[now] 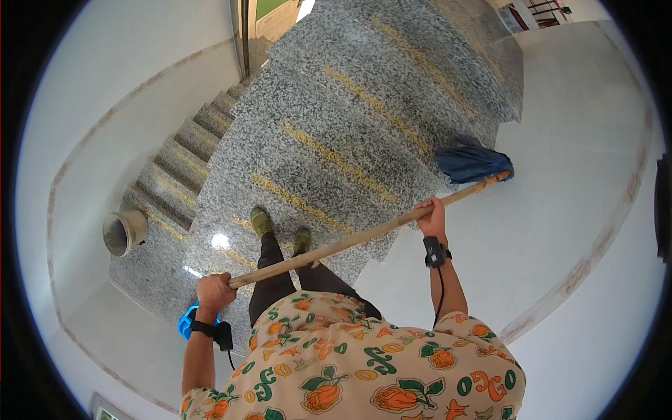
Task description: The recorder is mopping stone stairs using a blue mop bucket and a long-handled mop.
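A wooden pole (336, 244) with a dark blue cloth mop head (470, 163) slants across my body. My left hand (215, 292) is closed around the pole's lower-left end. Farther up, nearer the cloth, my right hand (432, 217) grips the same pole. The blue cloth hangs in folds beside the white wall, at the right end of a speckled granite step (367, 126); whether it rests on the step I cannot tell. An orange-brown binding (496, 178) wraps the pole where it meets the cloth.
I stand on the stairs in green shoes (261, 222). A beige bucket (125, 233) stands at the left, near a descending flight (176, 163). Behind my left wrist, a bright blue plastic object (185, 321) is partly hidden. White walls (567, 157) curve along both sides.
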Motion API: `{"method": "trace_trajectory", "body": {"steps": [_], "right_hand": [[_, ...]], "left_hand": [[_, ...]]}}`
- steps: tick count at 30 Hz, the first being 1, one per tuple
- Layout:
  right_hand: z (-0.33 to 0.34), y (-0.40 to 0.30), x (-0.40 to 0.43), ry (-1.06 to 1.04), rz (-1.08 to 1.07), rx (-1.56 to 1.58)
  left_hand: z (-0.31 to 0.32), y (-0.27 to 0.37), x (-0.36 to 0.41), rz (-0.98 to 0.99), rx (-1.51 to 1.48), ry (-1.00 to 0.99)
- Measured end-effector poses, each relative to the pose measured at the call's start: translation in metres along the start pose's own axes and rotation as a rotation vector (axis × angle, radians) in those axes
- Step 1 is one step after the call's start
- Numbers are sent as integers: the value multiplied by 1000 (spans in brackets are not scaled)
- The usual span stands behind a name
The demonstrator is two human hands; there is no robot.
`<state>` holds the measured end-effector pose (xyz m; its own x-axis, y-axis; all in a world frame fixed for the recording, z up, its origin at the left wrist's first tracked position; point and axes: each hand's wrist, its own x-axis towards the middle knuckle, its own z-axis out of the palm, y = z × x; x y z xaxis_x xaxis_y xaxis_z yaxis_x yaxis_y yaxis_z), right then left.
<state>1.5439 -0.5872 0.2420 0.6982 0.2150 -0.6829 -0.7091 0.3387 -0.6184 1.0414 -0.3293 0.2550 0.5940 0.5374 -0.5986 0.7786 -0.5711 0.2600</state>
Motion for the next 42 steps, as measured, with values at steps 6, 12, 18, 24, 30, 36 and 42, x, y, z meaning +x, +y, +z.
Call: {"method": "trace_trajectory", "body": {"steps": [6, 12, 18, 24, 30, 36, 42], "right_hand": [[7, 55, 75, 109, -33, -263], [98, 147, 56, 155, 218, -201], [165, 209, 22, 5, 366, -288], [236, 268, 14, -305, 491, -430], [331, 281, -10, -514, 530, -417], [375, 257, -27, -616, 499, -282], [384, 245, -26, -791, 591, 36]], "left_hand": [[-51, 23, -29, -107, 33, 87], [-41, -20, -94, -343, 17, 176], [11, -33, -159, -546, -40, 200], [54, -23, -192, -801, -183, 212], [62, -37, -179, -824, -268, 341], [37, -78, -158, -727, -78, 633], [-30, -93, -157, -696, 117, 750]]}}
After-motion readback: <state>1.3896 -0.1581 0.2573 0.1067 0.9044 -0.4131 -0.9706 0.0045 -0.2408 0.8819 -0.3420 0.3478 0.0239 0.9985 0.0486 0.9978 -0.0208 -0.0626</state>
